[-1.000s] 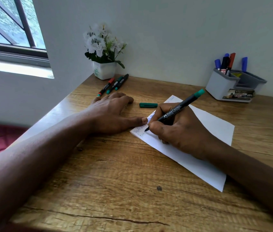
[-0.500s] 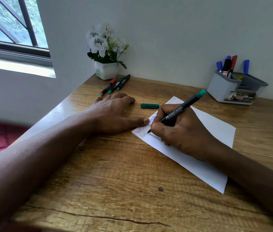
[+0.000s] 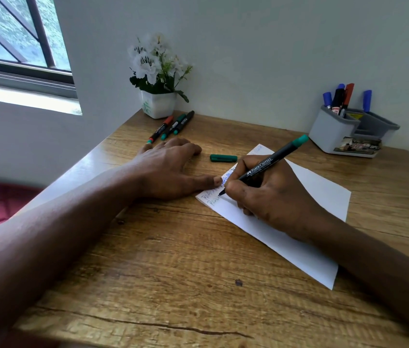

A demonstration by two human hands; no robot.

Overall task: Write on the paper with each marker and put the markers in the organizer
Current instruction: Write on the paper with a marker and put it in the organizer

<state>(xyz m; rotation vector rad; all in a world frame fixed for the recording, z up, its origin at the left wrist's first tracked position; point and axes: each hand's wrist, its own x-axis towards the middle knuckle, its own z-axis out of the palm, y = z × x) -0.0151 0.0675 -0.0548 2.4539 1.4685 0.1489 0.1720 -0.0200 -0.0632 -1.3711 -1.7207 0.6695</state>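
My right hand [image 3: 271, 197] grips a black marker with a green end [image 3: 273, 160], its tip down on the white paper [image 3: 316, 197] near the sheet's left corner, where lines of writing show. My left hand [image 3: 165, 169] lies flat on the wooden desk [image 3: 173, 272], its thumb pressing the paper's left edge. The marker's green cap [image 3: 223, 158] lies on the desk between my hands. Three more markers [image 3: 173, 126] lie side by side by the flower pot. The grey organizer [image 3: 331, 134] stands at the back right with several markers upright in it.
A white pot of white flowers [image 3: 158, 96] stands in the desk's back left corner against the wall. A window [image 3: 15, 41] is at the upper left. The desk's left edge drops off beside my left forearm.
The marker tip has shifted slightly along the writing line on the paper. My left hand has stayed in place. The view has tilted a little.
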